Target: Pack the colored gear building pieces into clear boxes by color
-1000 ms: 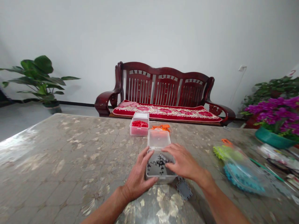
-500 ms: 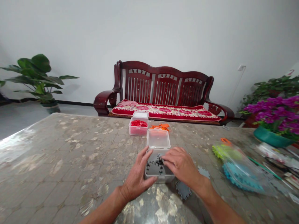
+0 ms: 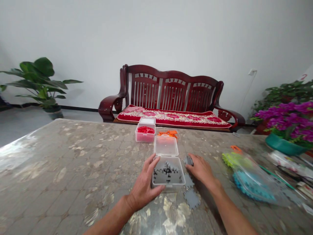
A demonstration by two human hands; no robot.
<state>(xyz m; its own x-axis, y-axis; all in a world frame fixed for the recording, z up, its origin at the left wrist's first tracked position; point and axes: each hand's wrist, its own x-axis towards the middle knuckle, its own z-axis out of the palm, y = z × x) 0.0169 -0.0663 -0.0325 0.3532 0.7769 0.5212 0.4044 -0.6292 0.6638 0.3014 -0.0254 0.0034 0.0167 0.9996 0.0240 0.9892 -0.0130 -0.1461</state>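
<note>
A clear plastic box (image 3: 168,186) stands on the table with its lid (image 3: 166,146) folded back; grey interlocking pieces (image 3: 167,178) lie inside. My left hand (image 3: 144,184) holds the box's near left corner, thumb along the front and fingers along the left side. To the right of the box, my right hand (image 3: 201,168) pinches a grey jigsaw-edged piece (image 3: 188,160) between thumb and fingers. Whether that piece touches the table I cannot tell. Another flat grey piece (image 3: 192,198) lies at the box's near right corner, with more grey pieces just behind it.
Behind the box are a box of red pieces (image 3: 145,137) and a tray of orange pieces (image 3: 168,133). On the right lie a clear bag with blue pieces (image 3: 251,186) and lime-green pieces (image 3: 231,159), and purple flowers (image 3: 290,117) in a teal pot (image 3: 283,143).
My right hand has moved out of the box to the right and now holds a grey piece beside it. My left hand has stayed at the box.
</note>
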